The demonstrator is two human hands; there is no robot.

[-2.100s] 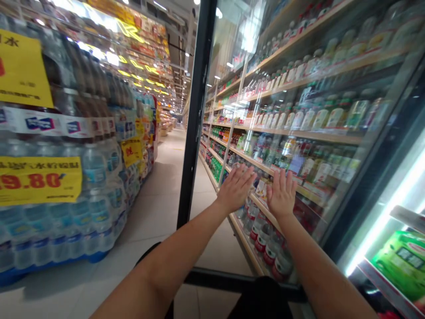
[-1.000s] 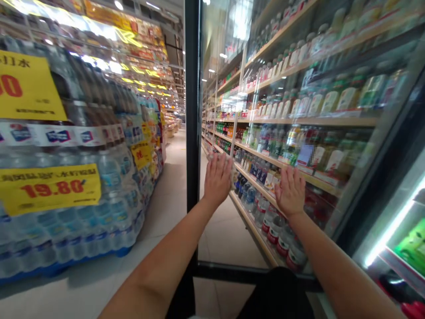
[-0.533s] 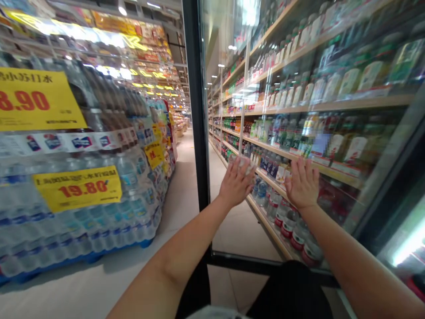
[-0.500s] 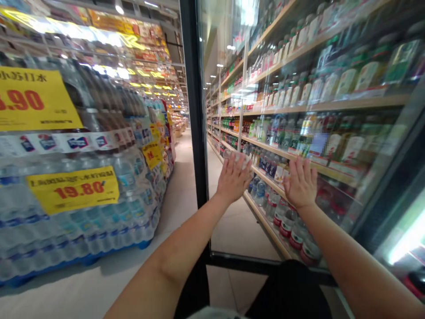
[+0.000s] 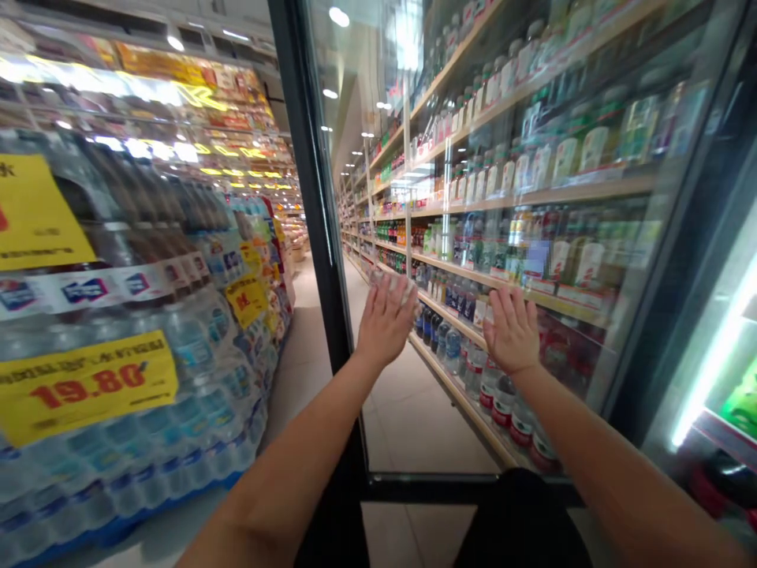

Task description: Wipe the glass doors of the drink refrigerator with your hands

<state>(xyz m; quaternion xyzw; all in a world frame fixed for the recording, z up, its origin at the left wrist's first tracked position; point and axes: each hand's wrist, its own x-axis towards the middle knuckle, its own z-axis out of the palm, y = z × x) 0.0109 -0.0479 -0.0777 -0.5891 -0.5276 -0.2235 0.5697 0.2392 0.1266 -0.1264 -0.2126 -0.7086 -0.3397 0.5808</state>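
Note:
A glass door (image 5: 426, 434) with a black frame (image 5: 313, 181) stands in front of me. My left hand (image 5: 387, 322) is raised with its palm toward the pane, fingers stretched out, near the frame's left upright. Farther right, my right hand (image 5: 512, 331) is in a similar pose, fingers upright and slightly spread. Both hands appear to lie flat on the glass, and neither holds anything that I can see. A pale blur by the left fingertips looks like a reflection. Drinks shelves (image 5: 455, 315) with rows of bottles show in the pane, behind it or reflected.
On the left rises a stack of shrink-wrapped bottles (image 5: 195, 347) with yellow price signs (image 5: 88, 386). A tiled aisle (image 5: 304, 331) runs between it and the door. At right, a bright light strip (image 5: 703, 379) borders shelves holding green packages (image 5: 742, 398).
The door frame, both hands and the bottle stack have shifted left in view. The frame's left upright leans more, and more of the lit shelving shows at right. Both hands keep their pose.

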